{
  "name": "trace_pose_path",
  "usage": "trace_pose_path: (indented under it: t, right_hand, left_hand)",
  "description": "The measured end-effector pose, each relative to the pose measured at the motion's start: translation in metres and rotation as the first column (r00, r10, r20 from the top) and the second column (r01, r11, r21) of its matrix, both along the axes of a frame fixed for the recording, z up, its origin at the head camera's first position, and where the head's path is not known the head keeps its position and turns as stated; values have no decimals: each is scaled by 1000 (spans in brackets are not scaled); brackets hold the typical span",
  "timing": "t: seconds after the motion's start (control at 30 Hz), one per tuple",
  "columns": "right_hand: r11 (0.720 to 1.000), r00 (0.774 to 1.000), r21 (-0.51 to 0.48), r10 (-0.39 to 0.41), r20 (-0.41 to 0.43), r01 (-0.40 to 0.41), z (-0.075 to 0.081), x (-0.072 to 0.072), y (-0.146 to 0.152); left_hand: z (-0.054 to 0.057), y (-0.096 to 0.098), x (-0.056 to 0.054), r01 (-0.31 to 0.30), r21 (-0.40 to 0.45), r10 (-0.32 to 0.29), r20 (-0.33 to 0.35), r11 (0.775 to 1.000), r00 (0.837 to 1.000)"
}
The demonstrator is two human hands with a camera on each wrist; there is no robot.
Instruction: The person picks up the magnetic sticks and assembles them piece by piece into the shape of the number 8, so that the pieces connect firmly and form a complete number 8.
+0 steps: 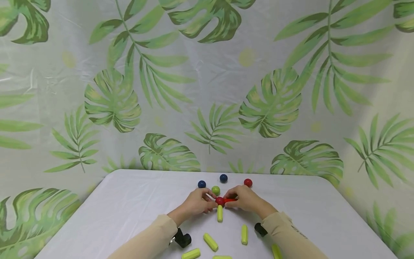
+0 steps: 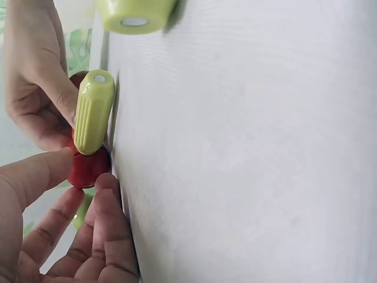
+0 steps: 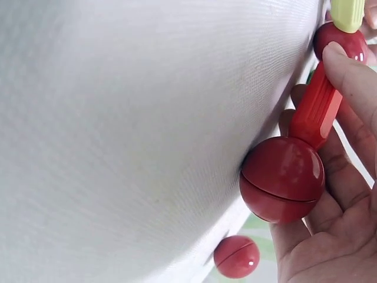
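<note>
Near the middle of the table, a red ball (image 1: 219, 201) has a yellow-green ribbed rod (image 1: 220, 213) on its near side and a red rod (image 1: 230, 200) on its right. My left hand (image 1: 200, 200) pinches this ball, thumb and fingertips around it in the left wrist view. With my right hand (image 1: 245, 198) I grip the red rod, my thumb reaching to the ball. At the rod's other end is a second red ball (image 3: 283, 180), seen in the right wrist view and hidden by the hand from above.
Behind the hands lie a green ball (image 1: 215, 190), two blue balls (image 1: 223, 178) and a loose red ball (image 1: 248, 182). Several yellow-green rods (image 1: 211, 241) lie toward the near edge. A black wrist camera (image 1: 183, 239) sits at the left wrist. A leaf-patterned curtain (image 1: 207, 90) hangs behind the table.
</note>
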State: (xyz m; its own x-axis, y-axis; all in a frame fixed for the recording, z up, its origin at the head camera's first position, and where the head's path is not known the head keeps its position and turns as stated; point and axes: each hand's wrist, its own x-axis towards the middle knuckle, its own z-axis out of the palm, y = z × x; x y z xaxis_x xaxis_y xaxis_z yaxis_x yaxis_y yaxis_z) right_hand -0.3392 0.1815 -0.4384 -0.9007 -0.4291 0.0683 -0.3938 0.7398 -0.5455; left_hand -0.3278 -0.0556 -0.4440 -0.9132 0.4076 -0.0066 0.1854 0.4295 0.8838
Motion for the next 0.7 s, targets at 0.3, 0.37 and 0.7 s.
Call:
trace_pose_path:
  t: [0.3, 0.37, 0.7]
  right_hand:
    - [1000, 999, -5, 27, 17, -27, 1, -4, 2]
    - [999, 999, -4, 34, 19, -33, 4, -3, 2]
    - [998, 993, -36, 63, 105, -60, 17, -5, 5]
  left_hand:
    - [-5, 6, -4, -22, 1, 22, -32, 1000, 999]
    - [-6, 7, -4, -29, 7, 29, -39, 1000, 999]
    - [-9, 8, -3, -63, 29, 64, -35, 998, 997]
